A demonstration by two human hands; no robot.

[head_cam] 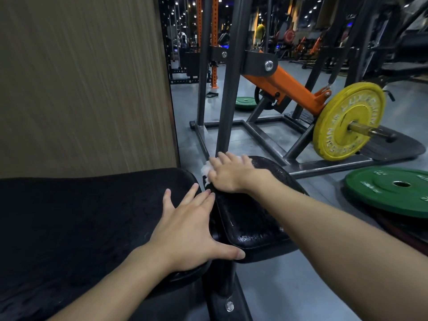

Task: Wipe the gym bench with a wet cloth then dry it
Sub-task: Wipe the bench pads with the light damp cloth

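Evidently the wet wipe is the step in hand. At centre frame the right hand (pixel 229 174) lies flat on a white cloth (pixel 206 169), its fingers nearly straight, pressing rather than gripping. The cloth sits at the far end of the bench's (pixel 81 228) seat pad (pixel 250 230), and only its left edge shows from under the hand. Droplets glisten on that pad's near part, so it looks freshly wetted. The left hand (pixel 185 230) rests open and spread at the big pad's edge, holding nothing, with its thumb across the gap onto the seat pad. I judge drying not yet begun. The next move calls for drawing the cloth down the seat pad toward the lower frame, with the left hand bracing.
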